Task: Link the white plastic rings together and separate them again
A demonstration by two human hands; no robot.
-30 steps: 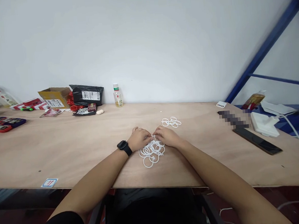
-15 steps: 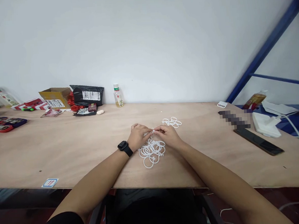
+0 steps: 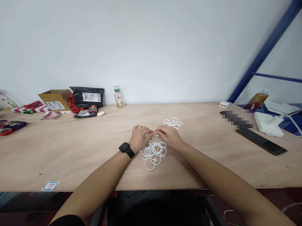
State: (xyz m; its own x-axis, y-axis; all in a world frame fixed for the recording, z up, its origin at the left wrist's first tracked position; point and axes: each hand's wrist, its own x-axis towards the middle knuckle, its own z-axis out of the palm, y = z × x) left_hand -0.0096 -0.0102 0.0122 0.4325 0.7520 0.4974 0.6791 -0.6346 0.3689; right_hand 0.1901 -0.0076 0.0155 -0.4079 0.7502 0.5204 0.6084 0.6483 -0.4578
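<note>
My left hand (image 3: 140,138), with a black watch on its wrist, is closed in a pinch on a white plastic ring; part of the ring shows under its fingers. Close beside it, my right hand (image 3: 170,136) pinches the ring's small white end piece between thumb and forefinger. The fingers cover most of the ring. Just below both hands lies a loose pile of white plastic rings (image 3: 149,164) with small fastener ends. Several more rings (image 3: 178,124) lie in a smaller group behind my right hand.
The wooden table (image 3: 86,145) meets a white wall. A drink bottle (image 3: 119,97), a cardboard box (image 3: 54,100) and a black mailing bag (image 3: 89,97) stand at the back. On the right are a phone (image 3: 261,141) and a white power strip (image 3: 268,124). A numbered label (image 3: 50,185) sits at the front edge.
My fingertips have drawn slightly apart, and the right fingertips now tilt the small white end piece downward. The piles of rings have stayed in place.
</note>
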